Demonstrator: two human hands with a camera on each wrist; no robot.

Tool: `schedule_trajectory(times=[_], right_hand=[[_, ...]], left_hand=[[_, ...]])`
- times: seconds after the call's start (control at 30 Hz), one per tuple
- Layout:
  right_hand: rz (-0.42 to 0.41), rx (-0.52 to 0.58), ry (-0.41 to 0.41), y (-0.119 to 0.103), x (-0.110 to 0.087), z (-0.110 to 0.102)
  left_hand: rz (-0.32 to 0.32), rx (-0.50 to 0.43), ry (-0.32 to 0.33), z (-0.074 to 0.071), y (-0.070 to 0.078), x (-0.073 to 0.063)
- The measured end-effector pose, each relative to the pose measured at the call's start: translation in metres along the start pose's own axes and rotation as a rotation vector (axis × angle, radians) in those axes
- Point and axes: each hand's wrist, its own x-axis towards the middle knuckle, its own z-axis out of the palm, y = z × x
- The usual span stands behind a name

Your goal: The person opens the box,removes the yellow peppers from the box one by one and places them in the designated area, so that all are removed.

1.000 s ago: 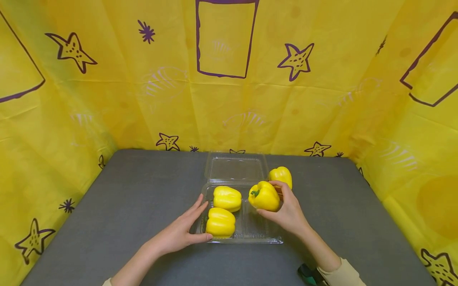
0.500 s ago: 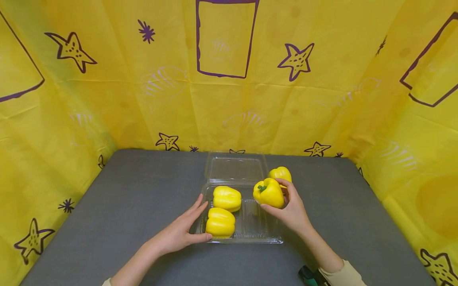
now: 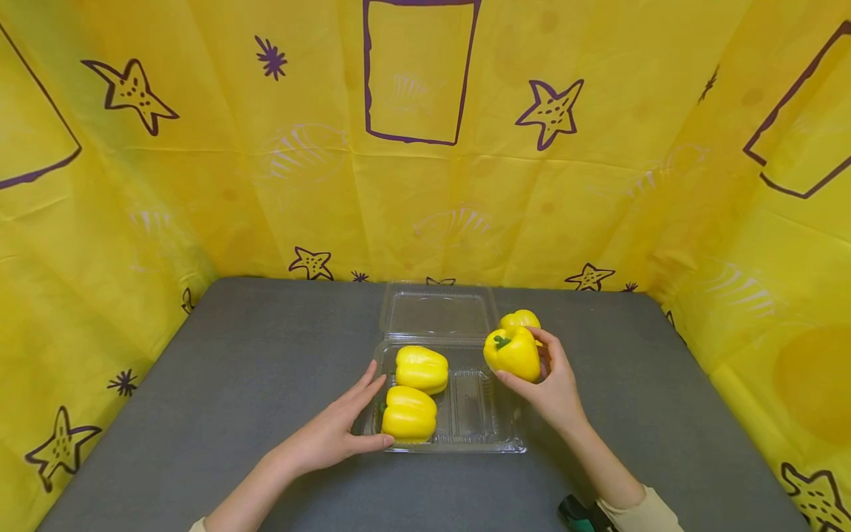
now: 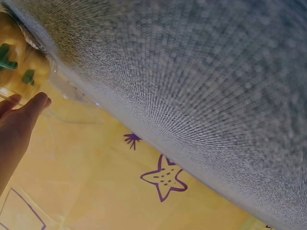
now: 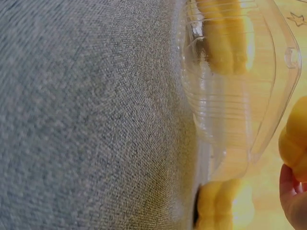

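Observation:
My right hand [image 3: 555,388] grips a yellow bell pepper [image 3: 512,356], green stem toward the left, above the right edge of a clear plastic clamshell container [image 3: 482,406]. Two more yellow peppers lie in its left half, a rear pepper [image 3: 422,369] and a front pepper [image 3: 409,415]. With fingers extended, my left hand [image 3: 335,432] rests along the container's left side, thumb at the front corner. Behind the held pepper, another pepper [image 3: 520,318] is partly hidden. The right wrist view catches the held pepper [image 5: 295,139] at its right edge, raised beside the container wall [image 5: 225,100].
The container's clear lid [image 3: 439,314] lies folded back toward the rear of the grey table [image 3: 286,355]. A yellow patterned cloth [image 3: 425,207] encloses the back and sides. A black and green object [image 3: 577,513] shows beside the right sleeve [image 3: 641,513].
My right hand has carried its bell pepper right and slightly up and back, uncovering more of the container's right half. My left hand has stayed in place.

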Motion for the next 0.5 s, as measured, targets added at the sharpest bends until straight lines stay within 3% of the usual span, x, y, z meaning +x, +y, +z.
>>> schedule_trajectory(times=[0.5], right_hand=[[0.029, 0.049, 0.065, -0.0014, 0.0023, -0.0083]], left_hand=[[0.016, -0.003, -0.001, 0.0009, 0.0011, -0.0003]])
